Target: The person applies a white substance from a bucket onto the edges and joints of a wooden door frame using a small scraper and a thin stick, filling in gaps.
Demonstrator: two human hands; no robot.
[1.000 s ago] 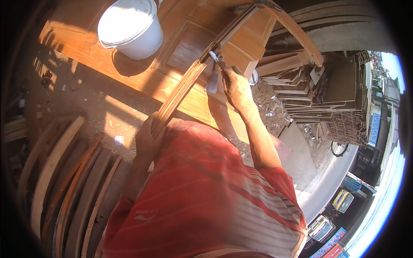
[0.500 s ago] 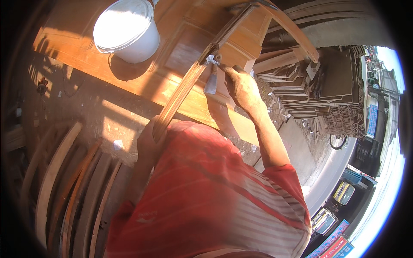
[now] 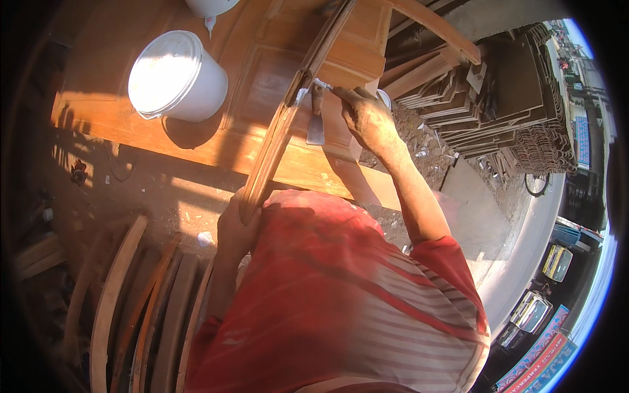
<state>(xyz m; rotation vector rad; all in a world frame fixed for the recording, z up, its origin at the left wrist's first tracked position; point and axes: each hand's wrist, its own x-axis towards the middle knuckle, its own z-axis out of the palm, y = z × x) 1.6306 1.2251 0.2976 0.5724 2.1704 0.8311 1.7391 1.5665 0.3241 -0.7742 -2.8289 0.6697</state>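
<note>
A long moulded wooden frame piece (image 3: 274,145) slants up and away from my body, with a joint partway along it. Its near end is gripped by my left hand (image 3: 236,223), fingers wrapped round the wood. My right hand (image 3: 370,119) is closed in a pinch close to the joint. White paste (image 3: 321,84) shows at its fingertips; any tool in the pinch is too hidden to name. A white smear (image 3: 301,95) sits on the frame piece at the joint. Just beneath, a putty knife (image 3: 316,130) with a wooden handle lies on the panelled wooden door (image 3: 288,169).
A lidded white bucket (image 3: 177,78) stands on the door at left, a second white container (image 3: 211,6) beyond it. Curved wooden pieces (image 3: 118,288) stand at lower left. Stacked panels (image 3: 504,85) rise at right, with a road (image 3: 524,255) and parked vehicles past them.
The view has shifted, bringing the second container into sight. A white smear now shows on the frame piece at the joint. Both hands keep their hold.
</note>
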